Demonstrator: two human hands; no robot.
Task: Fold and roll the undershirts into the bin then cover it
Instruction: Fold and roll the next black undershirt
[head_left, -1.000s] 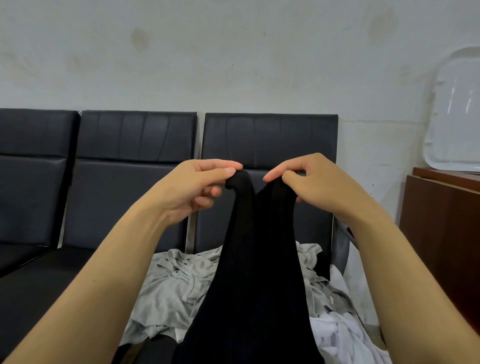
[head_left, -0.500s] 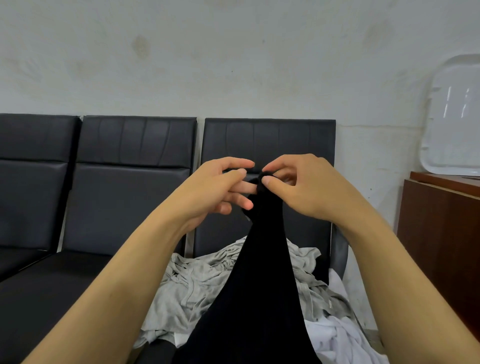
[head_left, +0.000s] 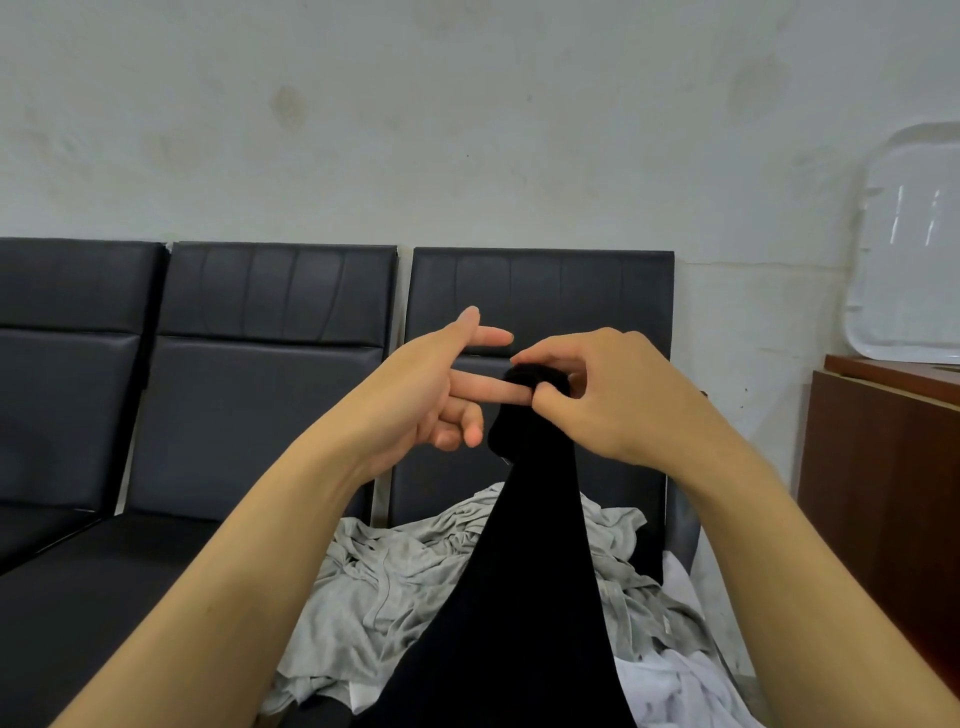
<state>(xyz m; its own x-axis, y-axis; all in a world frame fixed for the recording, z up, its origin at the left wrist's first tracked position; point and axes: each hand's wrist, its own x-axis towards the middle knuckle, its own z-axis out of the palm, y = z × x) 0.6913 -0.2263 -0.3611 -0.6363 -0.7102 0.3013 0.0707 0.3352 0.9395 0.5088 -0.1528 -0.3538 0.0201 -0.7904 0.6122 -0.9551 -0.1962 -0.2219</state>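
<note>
Head view, right hand (head_left: 618, 395) pinching black undershirt (head_left: 524, 571)

Row of black padded seats (head_left: 156, 571) along wall. Rightmost seat carries heap of laundry: crumpled grey undershirts (head_left: 395, 587) spread across cushion, white garment (head_left: 680, 686) bunched at right edge, touching grey ones. Brown cabinet (head_left: 883, 493) at far right, well apart from heap; white tray (head_left: 914, 249) stands on its top, leaning on wall.

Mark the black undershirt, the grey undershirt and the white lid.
black undershirt (head_left: 524, 597), head view, middle of the hanging cloth
grey undershirt (head_left: 395, 587), head view, crumpled part on the seat
white lid (head_left: 909, 249), head view, flat face
</note>
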